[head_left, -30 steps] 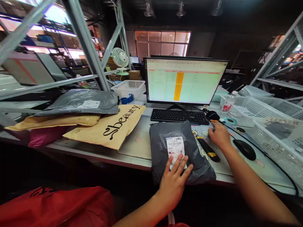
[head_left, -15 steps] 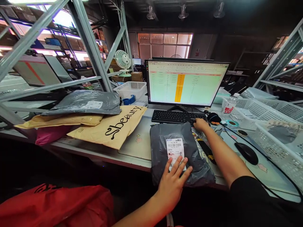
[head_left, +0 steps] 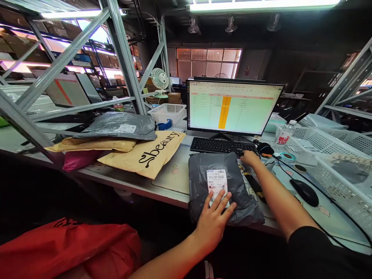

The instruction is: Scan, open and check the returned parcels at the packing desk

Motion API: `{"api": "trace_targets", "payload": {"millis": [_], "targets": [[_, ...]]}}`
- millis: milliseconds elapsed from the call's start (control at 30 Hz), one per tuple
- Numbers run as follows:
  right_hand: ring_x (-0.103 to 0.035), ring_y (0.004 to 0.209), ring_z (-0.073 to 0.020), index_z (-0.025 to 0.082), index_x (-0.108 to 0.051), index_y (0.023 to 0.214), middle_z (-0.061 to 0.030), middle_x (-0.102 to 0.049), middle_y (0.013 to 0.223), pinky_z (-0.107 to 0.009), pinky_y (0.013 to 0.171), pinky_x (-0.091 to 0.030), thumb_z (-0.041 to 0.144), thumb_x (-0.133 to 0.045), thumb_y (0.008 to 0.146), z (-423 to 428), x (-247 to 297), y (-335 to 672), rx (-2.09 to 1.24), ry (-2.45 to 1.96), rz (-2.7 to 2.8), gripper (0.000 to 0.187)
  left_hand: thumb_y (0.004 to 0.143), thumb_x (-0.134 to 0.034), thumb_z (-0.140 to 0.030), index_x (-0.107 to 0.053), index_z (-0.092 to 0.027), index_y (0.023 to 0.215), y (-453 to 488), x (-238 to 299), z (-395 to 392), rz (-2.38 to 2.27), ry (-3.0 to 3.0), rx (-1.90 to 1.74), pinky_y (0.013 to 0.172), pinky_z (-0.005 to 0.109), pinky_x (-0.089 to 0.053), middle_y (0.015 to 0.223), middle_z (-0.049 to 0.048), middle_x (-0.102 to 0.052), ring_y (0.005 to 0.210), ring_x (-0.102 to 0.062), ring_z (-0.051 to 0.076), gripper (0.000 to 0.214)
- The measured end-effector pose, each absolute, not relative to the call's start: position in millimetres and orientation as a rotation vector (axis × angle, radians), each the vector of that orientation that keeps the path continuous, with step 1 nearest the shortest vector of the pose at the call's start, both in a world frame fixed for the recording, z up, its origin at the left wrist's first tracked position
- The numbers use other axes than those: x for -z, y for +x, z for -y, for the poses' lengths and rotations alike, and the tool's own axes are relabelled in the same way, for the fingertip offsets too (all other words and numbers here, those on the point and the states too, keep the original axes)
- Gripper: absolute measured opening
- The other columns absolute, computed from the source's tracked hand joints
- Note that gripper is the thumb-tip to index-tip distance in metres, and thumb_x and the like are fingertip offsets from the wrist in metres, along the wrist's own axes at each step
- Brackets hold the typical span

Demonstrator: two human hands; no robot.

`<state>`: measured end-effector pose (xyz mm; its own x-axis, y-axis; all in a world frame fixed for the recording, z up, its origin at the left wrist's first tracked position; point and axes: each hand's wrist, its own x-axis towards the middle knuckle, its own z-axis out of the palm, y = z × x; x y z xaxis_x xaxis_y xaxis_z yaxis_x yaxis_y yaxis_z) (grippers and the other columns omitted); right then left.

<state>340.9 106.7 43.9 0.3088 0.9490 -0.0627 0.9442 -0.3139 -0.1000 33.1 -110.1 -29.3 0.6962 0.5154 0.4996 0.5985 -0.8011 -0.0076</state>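
Observation:
A dark grey plastic mailer bag (head_left: 200, 186) with a white shipping label (head_left: 216, 180) lies at the table's front edge, its near end overhanging. My left hand (head_left: 216, 213) rests flat on it, fingers spread over the label's lower part. My right hand (head_left: 250, 158) is at the right end of the black keyboard (head_left: 212, 145), fingers partly bent onto the keys and holding nothing; some fingertips are hidden. Behind the keyboard stands a monitor (head_left: 203, 112) showing a spreadsheet with an orange column. A black box cutter (head_left: 255, 186) lies beside the bag, partly behind my right forearm.
On the left are stacked a grey mailer (head_left: 107, 123), yellow padded envelopes (head_left: 162, 155) and a pink package (head_left: 78, 159). White baskets (head_left: 334, 186), a bottle (head_left: 283, 135) and a black mouse (head_left: 304, 192) with its cable occupy the right. A blue tape dispenser (head_left: 165, 124) sits left of the monitor.
The camera view has tilted up a little and turned slightly left. Both hands stay in place, the left on the mailer bag and the right at the keyboard.

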Motion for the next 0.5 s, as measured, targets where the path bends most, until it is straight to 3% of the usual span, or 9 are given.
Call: {"api": "trace_targets", "payload": {"millis": [200,333,433,500], "targets": [[-0.065,0.128,-0.0311,0.019,-0.058,0.151,-0.0208,-0.066,0.14,-0.039,0.104,-0.049,0.032,-0.06,0.095,-85.7,-45.2,330.2,-0.114,-2.431,1.831,0.058,0.093,-0.058,-0.017,-0.052,-0.027,0.154,32.4,26.2,108.6,0.926,-2.785,0.818,0.133,0.053,-0.013,0.171,0.0032,-0.035,0.16,-0.029,0.029,0.062],[-0.066,0.124,-0.0304,0.019,-0.056,0.153,-0.0194,-0.069,0.136,-0.04,0.103,-0.049,0.032,-0.055,0.097,-67.4,-59.1,323.0,-0.04,-2.374,1.834,0.057,0.079,-0.05,0.0,-0.065,-0.024,0.138,20.5,8.9,100.9,0.984,-2.817,1.044,0.127,0.047,-0.035,0.158,0.0023,-0.055,0.153,-0.044,0.026,0.065],[-0.068,0.121,-0.0313,0.019,-0.06,0.148,-0.0181,-0.072,0.13,-0.042,0.101,-0.05,0.034,-0.046,0.102,-34.9,-56.9,319.9,-0.001,-2.346,1.857,0.051,0.072,-0.046,0.003,-0.07,-0.021,0.125,-8.3,-27.6,85.6,1.174,-2.725,1.347,0.107,0.033,-0.053,0.132,0.0046,-0.075,0.126,-0.069,0.021,0.062],[-0.069,0.117,-0.0341,0.016,-0.063,0.144,-0.0195,-0.072,0.127,-0.045,0.098,-0.052,0.04,-0.044,0.103,-5.3,-42.8,320.2,0.013,-2.351,1.893,0.05,0.078,-0.048,-0.002,-0.072,-0.021,0.117,-34.9,-59.4,69.4,1.441,-2.522,1.524,0.085,0.03,-0.057,0.102,0.0042,-0.081,0.094,-0.076,0.021,0.05]]}}
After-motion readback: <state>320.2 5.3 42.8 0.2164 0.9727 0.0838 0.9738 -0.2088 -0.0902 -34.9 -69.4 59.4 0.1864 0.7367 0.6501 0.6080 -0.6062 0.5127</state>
